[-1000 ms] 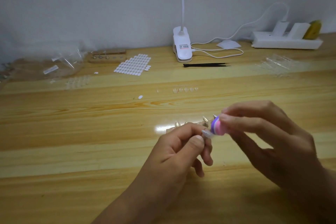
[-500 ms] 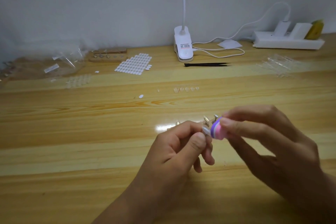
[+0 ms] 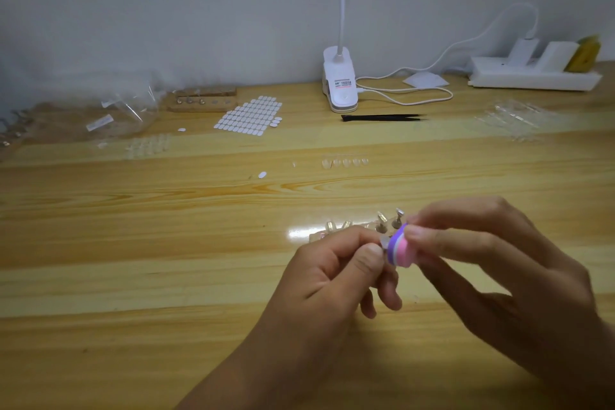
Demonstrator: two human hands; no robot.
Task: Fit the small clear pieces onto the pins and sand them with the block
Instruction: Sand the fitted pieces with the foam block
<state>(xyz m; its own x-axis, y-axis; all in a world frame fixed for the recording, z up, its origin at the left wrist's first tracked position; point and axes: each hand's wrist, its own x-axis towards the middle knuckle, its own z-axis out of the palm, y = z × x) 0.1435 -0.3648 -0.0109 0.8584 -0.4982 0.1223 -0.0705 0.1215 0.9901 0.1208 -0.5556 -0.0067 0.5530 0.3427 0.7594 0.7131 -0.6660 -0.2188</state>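
Observation:
My left hand point(image 3: 336, 271) pinches a small clear piece point(image 3: 384, 241) between thumb and forefinger, above the wooden table. My right hand point(image 3: 492, 271) grips a pink and purple sanding block point(image 3: 402, 248), whose purple face touches the clear piece. Just behind the hands lies a holder with metal pins point(image 3: 387, 221); two pins stand bare at its right end and several at its left carry clear pieces point(image 3: 337, 226). A row of loose clear pieces point(image 3: 346, 162) lies farther back on the table.
A sheet of white oval stickers point(image 3: 249, 115), a second wooden pin holder point(image 3: 203, 100) and clear bags point(image 3: 123, 113) sit at back left. A clip lamp point(image 3: 340, 83), black tweezers point(image 3: 382, 117), a power strip point(image 3: 532, 75) and clear trays point(image 3: 519, 120) occupy the back right.
The sanding block has shifted slightly down and left against the clear piece, and both hands have dropped a little lower in view.

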